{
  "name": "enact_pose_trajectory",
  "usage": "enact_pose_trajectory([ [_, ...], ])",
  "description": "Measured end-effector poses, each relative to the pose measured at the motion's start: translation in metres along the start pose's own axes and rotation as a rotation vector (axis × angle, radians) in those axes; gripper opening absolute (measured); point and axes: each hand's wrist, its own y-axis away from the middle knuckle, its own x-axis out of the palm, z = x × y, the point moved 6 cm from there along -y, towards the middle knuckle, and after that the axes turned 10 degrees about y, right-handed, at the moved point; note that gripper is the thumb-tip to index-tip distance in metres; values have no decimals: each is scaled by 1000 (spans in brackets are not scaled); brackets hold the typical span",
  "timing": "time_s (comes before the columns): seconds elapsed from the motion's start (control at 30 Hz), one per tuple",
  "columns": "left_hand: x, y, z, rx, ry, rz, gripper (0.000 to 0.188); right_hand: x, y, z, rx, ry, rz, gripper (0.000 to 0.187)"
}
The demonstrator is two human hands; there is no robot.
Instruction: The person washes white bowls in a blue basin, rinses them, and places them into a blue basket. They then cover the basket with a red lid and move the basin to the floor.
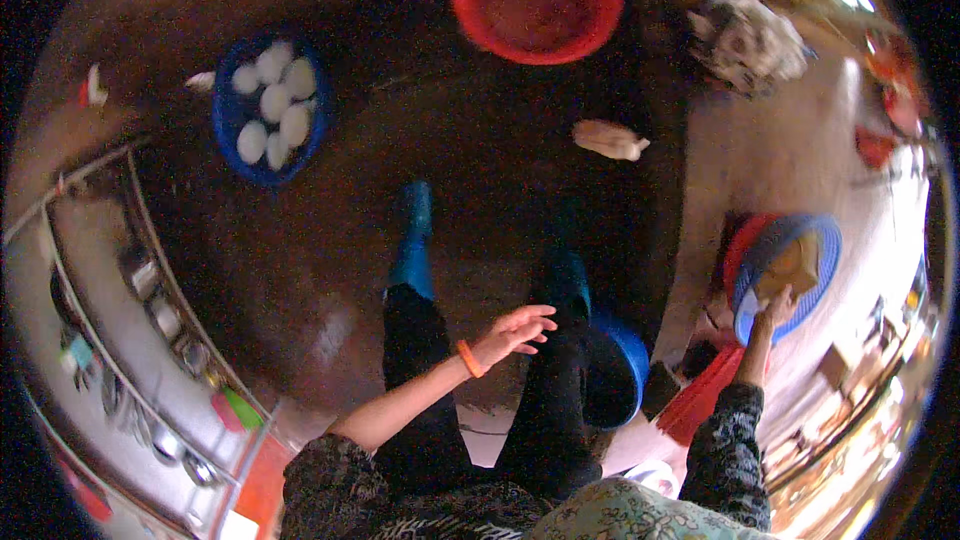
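My left hand (515, 330) hovers over my lap, fingers spread and nothing in them, an orange band round the wrist. Out to the right, my right hand (778, 308) grips the near edge of a tan, boxy thing (793, 270); its kind is hard to make out. That thing lies in or over a blue basket (826, 285), with a red rim (745, 240) showing behind. Beside my right leg stands a blue bucket (632, 360), partly hidden by the leg.
A blue basket (222, 130) of several white, egg-shaped things sits far left. Ahead is a red basin (465, 0). A pale bundle (750, 45) and a pale, long object (608, 139) lie to the right. A metal rack (165, 240) with pans lines the left side.
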Motion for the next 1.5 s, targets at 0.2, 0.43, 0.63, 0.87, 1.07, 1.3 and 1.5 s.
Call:
enact_pose_trajectory([
  [0.2,-89,90,-26,79,114,102,52,26,232,175,-298,684,-460,59],
  [0.43,-215,190,-79,404,108,86,44,263,680,385,-919,11,773,42],
  [0.63,-348,360,-112,812,-385,-476,31,464,1148,437,-275,-233,1786,60],
  [0.87,-387,421,-72,785,-950,-368,19,587,1385,431,-99,-51,1737,45],
  [1.07,-346,379,-70,794,-797,-526,18,625,1304,388,-407,-362,1892,31],
  [1.3,-270,296,-14,747,-1508,-386,18,661,1236,361,-218,-586,2014,15],
  [1.5,-254,293,-7,1025,-1660,-925,20,633,1160,371,-603,-465,1828,15],
])
